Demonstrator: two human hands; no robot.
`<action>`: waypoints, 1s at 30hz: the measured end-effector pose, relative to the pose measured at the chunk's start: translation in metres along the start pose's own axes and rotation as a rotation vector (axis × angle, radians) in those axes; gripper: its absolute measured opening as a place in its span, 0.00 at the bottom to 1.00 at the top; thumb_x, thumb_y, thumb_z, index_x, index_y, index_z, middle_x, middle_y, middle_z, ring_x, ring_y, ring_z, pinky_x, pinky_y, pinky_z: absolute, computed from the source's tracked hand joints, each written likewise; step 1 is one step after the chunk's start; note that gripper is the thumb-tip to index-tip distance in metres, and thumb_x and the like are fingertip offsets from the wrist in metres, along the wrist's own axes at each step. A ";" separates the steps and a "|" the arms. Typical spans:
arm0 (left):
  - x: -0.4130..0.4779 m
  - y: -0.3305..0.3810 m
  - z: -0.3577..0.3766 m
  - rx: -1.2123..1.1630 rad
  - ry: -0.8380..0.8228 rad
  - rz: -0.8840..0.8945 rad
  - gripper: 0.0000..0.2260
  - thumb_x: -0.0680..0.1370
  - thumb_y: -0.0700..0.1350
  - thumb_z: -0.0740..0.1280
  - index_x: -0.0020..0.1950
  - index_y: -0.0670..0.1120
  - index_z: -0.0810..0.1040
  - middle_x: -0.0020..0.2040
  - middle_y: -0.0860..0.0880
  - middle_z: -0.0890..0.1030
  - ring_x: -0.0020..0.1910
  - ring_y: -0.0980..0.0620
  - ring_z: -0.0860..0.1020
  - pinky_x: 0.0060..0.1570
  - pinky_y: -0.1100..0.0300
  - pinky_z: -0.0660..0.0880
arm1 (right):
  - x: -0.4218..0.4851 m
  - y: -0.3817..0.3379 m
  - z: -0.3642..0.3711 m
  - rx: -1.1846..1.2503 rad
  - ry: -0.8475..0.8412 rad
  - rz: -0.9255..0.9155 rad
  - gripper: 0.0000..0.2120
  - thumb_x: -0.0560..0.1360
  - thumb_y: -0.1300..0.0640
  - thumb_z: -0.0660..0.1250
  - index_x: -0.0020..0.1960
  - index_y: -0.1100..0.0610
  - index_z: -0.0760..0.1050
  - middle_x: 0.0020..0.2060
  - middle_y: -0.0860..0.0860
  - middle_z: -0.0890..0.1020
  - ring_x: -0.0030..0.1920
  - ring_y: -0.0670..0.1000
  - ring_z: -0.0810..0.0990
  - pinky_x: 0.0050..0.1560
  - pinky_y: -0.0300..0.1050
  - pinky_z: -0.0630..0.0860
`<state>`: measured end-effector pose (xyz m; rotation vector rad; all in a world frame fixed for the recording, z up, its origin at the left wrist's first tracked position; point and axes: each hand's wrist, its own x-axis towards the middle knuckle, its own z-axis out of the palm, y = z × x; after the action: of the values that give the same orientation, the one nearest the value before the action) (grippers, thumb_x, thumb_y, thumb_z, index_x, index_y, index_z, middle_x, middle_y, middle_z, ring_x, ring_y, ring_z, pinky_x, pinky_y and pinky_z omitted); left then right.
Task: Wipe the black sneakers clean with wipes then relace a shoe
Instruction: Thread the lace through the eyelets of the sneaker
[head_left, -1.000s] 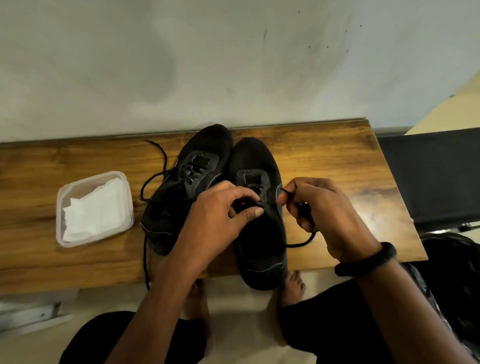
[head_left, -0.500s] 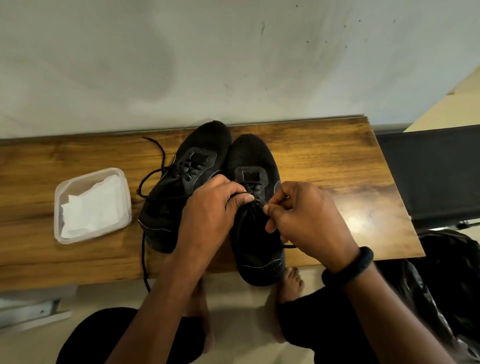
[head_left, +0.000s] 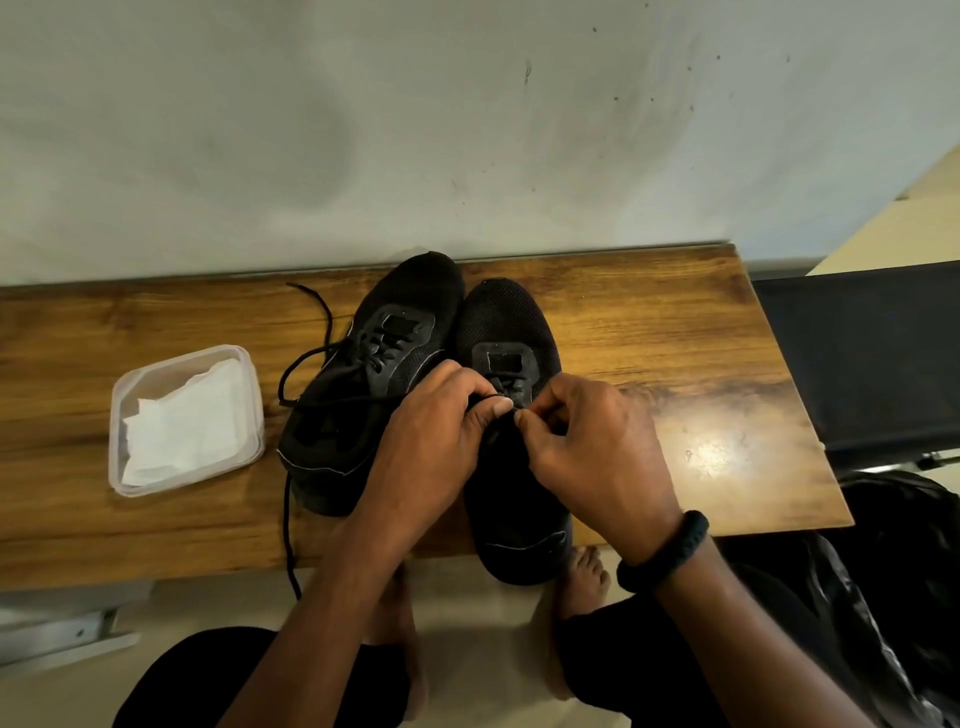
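Two black sneakers stand side by side on the wooden table (head_left: 675, 322), toes toward the wall. The left sneaker (head_left: 384, 332) is laced, with loose lace ends trailing left and over the front edge. Over the tongue of the right sneaker (head_left: 506, 317) my two hands meet. My left hand (head_left: 441, 441) pinches the black lace (head_left: 491, 401) between thumb and fingers at the eyelets. My right hand (head_left: 592, 447) pinches the same lace just beside it, fingers curled. The lace between the fingertips is mostly hidden.
A clear plastic tub (head_left: 124, 395) holding white wipes (head_left: 187, 426) sits on the table to the left of the shoes. A grey wall runs behind the table. A black chair (head_left: 872, 353) stands at the right. My knees and bare feet are below the table's front edge.
My right hand, which held a lace loop out to the right of the shoe, has moved left to meet my left hand over the tongue. The loop at the shoe's right side is gone.
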<state>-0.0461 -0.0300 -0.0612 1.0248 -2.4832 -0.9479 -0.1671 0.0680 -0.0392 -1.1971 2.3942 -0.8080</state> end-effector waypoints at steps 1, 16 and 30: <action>0.000 0.000 0.000 -0.003 0.001 -0.002 0.11 0.82 0.52 0.64 0.55 0.45 0.80 0.50 0.54 0.76 0.47 0.57 0.75 0.47 0.63 0.72 | 0.000 -0.001 0.000 -0.017 0.006 -0.008 0.05 0.75 0.49 0.70 0.43 0.50 0.79 0.33 0.45 0.81 0.35 0.47 0.80 0.35 0.48 0.80; -0.002 -0.005 -0.002 -0.075 -0.043 -0.056 0.11 0.83 0.53 0.63 0.57 0.48 0.81 0.51 0.55 0.78 0.50 0.58 0.77 0.50 0.60 0.76 | 0.002 -0.001 0.005 -0.107 -0.055 -0.098 0.07 0.79 0.49 0.67 0.47 0.52 0.78 0.34 0.48 0.81 0.35 0.49 0.78 0.32 0.45 0.74; 0.000 -0.006 -0.001 -0.131 -0.055 -0.036 0.07 0.83 0.49 0.64 0.57 0.49 0.80 0.49 0.54 0.77 0.49 0.58 0.76 0.46 0.66 0.71 | 0.013 0.012 0.008 -0.039 0.010 -0.216 0.12 0.75 0.45 0.72 0.53 0.50 0.79 0.44 0.45 0.80 0.42 0.47 0.79 0.38 0.48 0.80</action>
<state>-0.0427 -0.0339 -0.0645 1.0175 -2.4166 -1.1473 -0.1783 0.0607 -0.0534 -1.4892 2.3259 -0.8355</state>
